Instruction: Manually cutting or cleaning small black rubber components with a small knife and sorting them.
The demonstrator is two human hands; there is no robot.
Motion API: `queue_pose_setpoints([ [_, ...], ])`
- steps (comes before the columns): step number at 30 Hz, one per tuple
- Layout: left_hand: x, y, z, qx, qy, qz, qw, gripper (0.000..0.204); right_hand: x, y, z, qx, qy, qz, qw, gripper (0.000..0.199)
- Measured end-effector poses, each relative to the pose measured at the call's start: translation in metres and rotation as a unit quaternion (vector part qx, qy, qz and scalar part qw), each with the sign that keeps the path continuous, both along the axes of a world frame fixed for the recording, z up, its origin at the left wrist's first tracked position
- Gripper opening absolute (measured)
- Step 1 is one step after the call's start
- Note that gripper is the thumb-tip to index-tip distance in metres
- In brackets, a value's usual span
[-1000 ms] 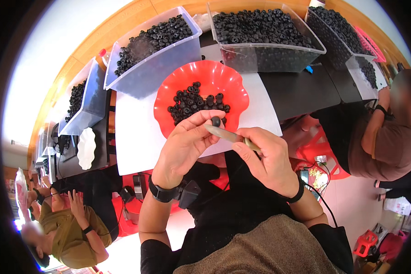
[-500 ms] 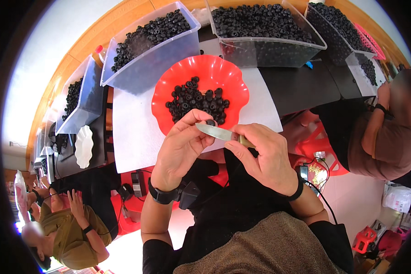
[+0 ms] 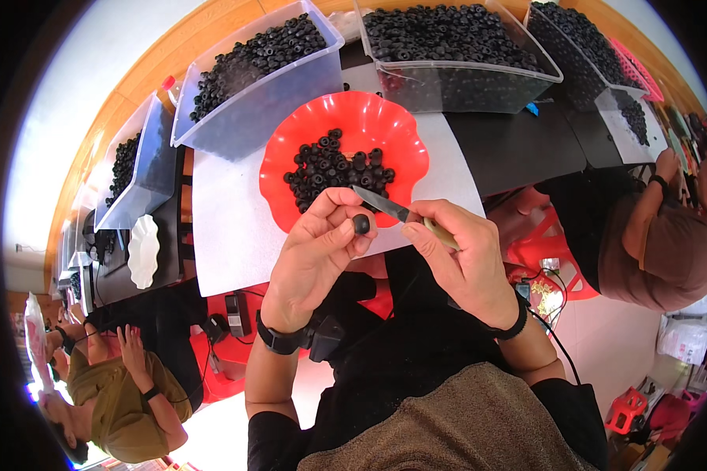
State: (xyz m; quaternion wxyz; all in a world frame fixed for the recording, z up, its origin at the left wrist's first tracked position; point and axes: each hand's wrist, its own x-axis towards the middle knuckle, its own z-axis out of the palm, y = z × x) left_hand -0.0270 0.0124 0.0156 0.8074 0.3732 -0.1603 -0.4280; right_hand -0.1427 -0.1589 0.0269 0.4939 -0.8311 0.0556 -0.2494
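Observation:
Between thumb and fingers my left hand (image 3: 322,239) pinches a small black rounded piece (image 3: 361,224), its smooth side showing. My right hand (image 3: 459,255) grips a small knife (image 3: 385,206) by its olive-coloured handle. The blade points up and left, passing just above the black piece without visibly touching it. Both hands are over the near rim of a red wavy-edged bowl (image 3: 291,149). Inside it lies a heap of similar black pieces (image 3: 322,169), several showing a round hole.
Clear plastic bins (image 3: 259,90) full of black pieces line the far side. A white sheet (image 3: 228,228) lies under the bowl on a dark table (image 3: 511,153). A white scalloped dish (image 3: 143,251) stands left. People sit at left (image 3: 133,400) and right (image 3: 668,251).
The knife has lifted off the black piece and tilted, its tip now higher. The piece has turned in my left fingers and shows more plainly. My right hand has shifted slightly right.

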Motion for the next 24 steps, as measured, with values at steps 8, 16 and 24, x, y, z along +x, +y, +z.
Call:
queue_pose_setpoints([
  [8, -0.011, -0.005, 0.006, 0.042, -0.003, 0.005, 0.999, 0.033, 0.01, 0.011, 0.001, 0.1, -0.031, 0.086, 0.991, 0.029],
  [16, -0.013, -0.005, -0.003, 0.034, 0.018, 0.001, 0.999, 0.034, 0.015, 0.012, -0.002, 0.055, -0.044, 0.091, 0.993, 0.029],
  [24, -0.016, -0.01, -0.001, 0.012, 0.053, 0.022, 0.998, 0.032, 0.013, 0.015, -0.013, -0.142, -0.135, -0.012, 0.981, 0.045],
])
